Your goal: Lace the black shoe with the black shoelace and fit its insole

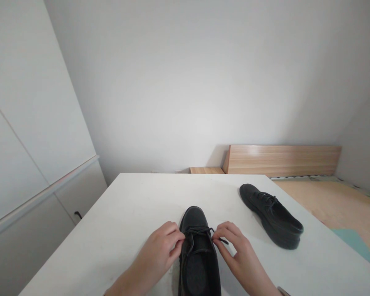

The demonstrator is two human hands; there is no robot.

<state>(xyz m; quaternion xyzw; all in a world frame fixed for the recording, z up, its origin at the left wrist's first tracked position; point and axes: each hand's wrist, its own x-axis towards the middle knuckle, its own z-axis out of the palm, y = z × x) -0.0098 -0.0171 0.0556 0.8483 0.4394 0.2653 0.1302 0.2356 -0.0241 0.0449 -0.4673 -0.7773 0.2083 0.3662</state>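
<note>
A black lace-up shoe (195, 214) rests on the white table in front of me, its toe pointing away and its opening towards me. My left hand (163, 248) is at the left side of the lacing, thumb and fingers pinched together against the shoe's edge. What those fingertips hold is hidden. On the other side, my right hand (236, 246) pinches a black shoelace (223, 241), whose tip sticks out to the right past the fingers. More lace crosses the front of the shoe between the hands.
A second black shoe (271, 216), its laces tied, stands to the right on the white table (135, 205). Beyond the table's right edge is a bed base with a wooden headboard (283, 160). White cabinets (33, 164) line the left side.
</note>
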